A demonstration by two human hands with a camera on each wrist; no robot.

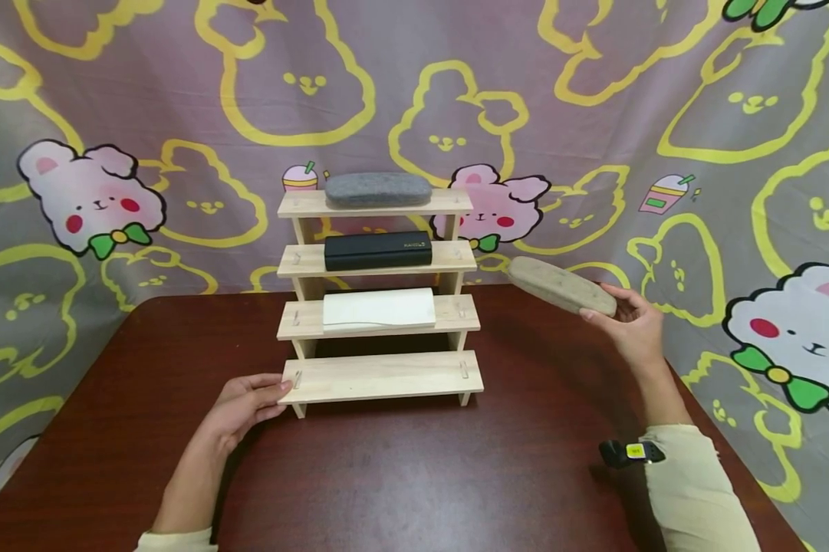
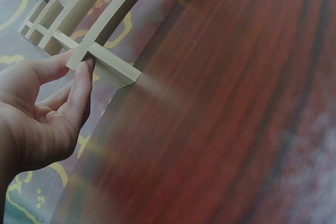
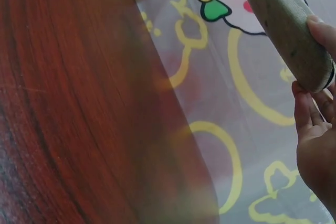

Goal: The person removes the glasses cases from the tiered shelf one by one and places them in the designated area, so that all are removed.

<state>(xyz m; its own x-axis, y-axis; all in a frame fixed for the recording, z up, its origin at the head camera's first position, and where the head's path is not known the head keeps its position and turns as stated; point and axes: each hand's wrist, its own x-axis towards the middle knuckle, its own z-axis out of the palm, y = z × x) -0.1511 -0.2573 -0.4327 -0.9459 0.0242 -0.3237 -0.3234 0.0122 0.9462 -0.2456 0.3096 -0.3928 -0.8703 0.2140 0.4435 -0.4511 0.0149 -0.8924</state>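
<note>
A beige-grey glasses case (image 1: 559, 287) is held up in the air by my right hand (image 1: 628, 326), thumb and fingers pinching its right end. In the right wrist view the case (image 3: 289, 30) slants upward from the fingers. My left hand (image 1: 248, 406) pinches the left end of the lowest step of a wooden stepped rack (image 1: 386, 377); the left wrist view shows thumb and finger around that board's end. On the rack's top step lies a grey glasses case (image 1: 378, 189), below it a black case (image 1: 378, 251), then a white case (image 1: 378, 308). The lowest step is bare.
The rack stands toward the back of a dark red-brown wooden table (image 1: 400, 475). Behind and beside the table hangs a curtain (image 1: 345, 84) with cartoon bears. A small dark device with a yellow label (image 1: 635, 451) sits at the right wrist.
</note>
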